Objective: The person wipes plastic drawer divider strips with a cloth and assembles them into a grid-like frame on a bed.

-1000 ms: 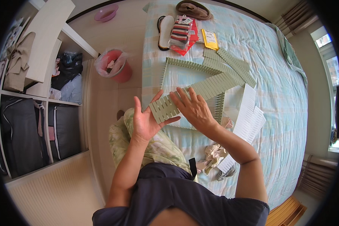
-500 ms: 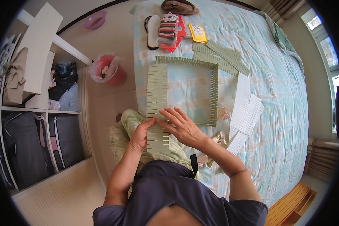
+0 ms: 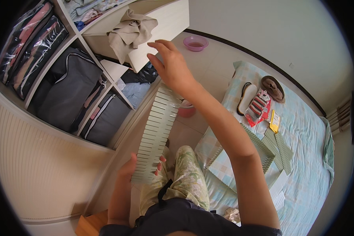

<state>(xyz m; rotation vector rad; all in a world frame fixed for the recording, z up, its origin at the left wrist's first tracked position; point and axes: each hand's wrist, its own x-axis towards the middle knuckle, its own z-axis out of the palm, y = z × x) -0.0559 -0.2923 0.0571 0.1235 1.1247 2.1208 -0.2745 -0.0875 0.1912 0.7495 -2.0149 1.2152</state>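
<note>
A pale green slotted drawer-divider strip [image 3: 155, 128] stands out in front of me, tilted away toward the open drawer. Its near end is in the grip of my left hand [image 3: 128, 167], thumb on one edge and fingertips on the other. My right hand [image 3: 174, 69] is raised past the strip's far end, fingers apart and holding nothing, close to the drawer [image 3: 171, 21]. A beige cloth [image 3: 131, 33] hangs over the drawer's edge, just left of those fingers. On the bed, a frame of green divider strips [image 3: 265, 149] lies partly behind my right forearm.
Storage bags [image 3: 69, 84] fill the shelves at left. A red bin [image 3: 187, 110] stands on the floor, with a pink basin [image 3: 195, 43] farther off. The checked bed [image 3: 306, 141] bears loose green strips [image 3: 281, 143], white strips [image 3: 278, 188], insoles [image 3: 247, 96] and packaged socks [image 3: 257, 104].
My view has swung left toward the cabinet. The right hand has left the strip and risen forward to the drawer, while the left still holds the strip, now lifted and tilted.
</note>
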